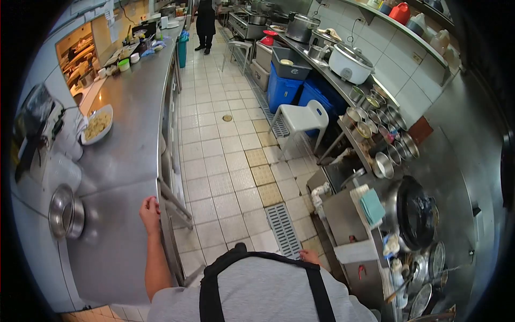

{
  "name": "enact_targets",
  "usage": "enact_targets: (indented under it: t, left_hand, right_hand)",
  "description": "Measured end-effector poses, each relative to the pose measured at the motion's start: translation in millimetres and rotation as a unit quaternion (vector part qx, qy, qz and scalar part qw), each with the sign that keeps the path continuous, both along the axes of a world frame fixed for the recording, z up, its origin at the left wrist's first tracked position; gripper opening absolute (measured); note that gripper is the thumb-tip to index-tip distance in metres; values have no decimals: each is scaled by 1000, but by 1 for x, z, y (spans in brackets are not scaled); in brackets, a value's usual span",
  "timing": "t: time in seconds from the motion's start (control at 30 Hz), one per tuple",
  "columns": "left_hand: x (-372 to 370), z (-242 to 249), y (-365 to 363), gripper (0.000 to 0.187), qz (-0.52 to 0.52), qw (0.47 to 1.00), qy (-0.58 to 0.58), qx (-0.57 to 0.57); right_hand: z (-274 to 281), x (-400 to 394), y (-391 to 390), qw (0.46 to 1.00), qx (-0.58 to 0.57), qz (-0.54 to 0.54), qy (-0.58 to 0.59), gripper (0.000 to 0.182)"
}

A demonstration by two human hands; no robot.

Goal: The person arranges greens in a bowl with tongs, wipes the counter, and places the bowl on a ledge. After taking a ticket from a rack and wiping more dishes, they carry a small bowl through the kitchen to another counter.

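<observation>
My left hand (149, 211) is at the edge of the steel counter (129, 155), its fingers curled together; whether it holds anything is too small to tell. My right hand (309, 256) hangs low beside my body, above the floor near a drain grate (284, 231), its fingers partly visible. On the counter to the left of my left hand are stacked metal bowls (67, 212). Farther up the counter sits a white dish of food (97, 124).
A white stool (304, 115) stands right of the tiled aisle (214, 161), near blue bins (284, 83). A rice cooker (350, 63), metal containers (375, 115) and a wok (416, 212) line the right side. A person in a dark apron (206, 19) stands at the far end.
</observation>
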State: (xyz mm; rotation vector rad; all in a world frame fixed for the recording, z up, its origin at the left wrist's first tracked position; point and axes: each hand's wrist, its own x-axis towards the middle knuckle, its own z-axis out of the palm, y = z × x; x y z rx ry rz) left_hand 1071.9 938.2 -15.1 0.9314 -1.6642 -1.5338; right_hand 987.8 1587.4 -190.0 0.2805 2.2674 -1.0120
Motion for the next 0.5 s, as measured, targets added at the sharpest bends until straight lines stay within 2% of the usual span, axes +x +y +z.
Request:
enact_targets:
  t: [0.07,0.1,0.13,0.23,0.3,0.43,0.5]
  left_hand:
    - [-56,-2,21,14,-38,999,-1,35]
    - [-89,-1,36,14,-74,996,-5,56]
    - [-124,-2,54,14,-111,991,-10,75]
    - [-230,-5,108,16,-276,960,-14,55]
    - [-297,-4,138,17,-366,930,-15,17]
    - [-417,-26,151,22,-459,877,-104,-93]
    - [-468,-36,143,23,-463,858,-140,-172]
  right_hand:
    - [-8,-33,-5,987,36,152,42,29]
    - [-72,-54,26,964,12,235,121,29]
    - [-85,-65,30,959,15,257,118,29]
    - [-60,-117,9,987,75,138,-40,28]
    - [-58,-161,-1,987,90,103,-83,27]
    - [-74,-273,-13,981,114,86,-135,26]
    - [-83,-348,-21,977,121,91,-147,25]
